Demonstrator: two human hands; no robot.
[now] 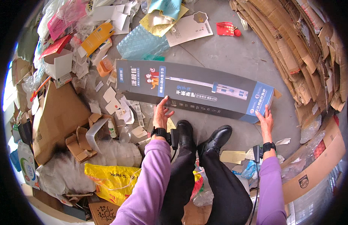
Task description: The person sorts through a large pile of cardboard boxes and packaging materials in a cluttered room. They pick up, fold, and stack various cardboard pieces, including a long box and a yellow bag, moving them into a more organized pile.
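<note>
A long dark grey mop carton [202, 87] with blue ends lies across the space in front of my feet, its printed face up. Its picture shows a flat mop. At the near long edge, my left hand [162, 116] has its fingers apart, and one fingertip meets the carton's edge. My right hand [265, 122] is at the blue right end, thumb and fingers spread against the corner. How firmly it presses there is unclear. A small brown cardboard flap [277, 93] sticks out past that end.
Flattened cardboard [286, 47] is stacked along the right. Mixed packaging, including a large brown carton [60, 118] and a yellow plastic bag [115, 180], crowds the left. Beyond the mop carton lie blue bubble wrap [143, 42] and a white card [189, 29]. An open carton [312, 174] stands at lower right.
</note>
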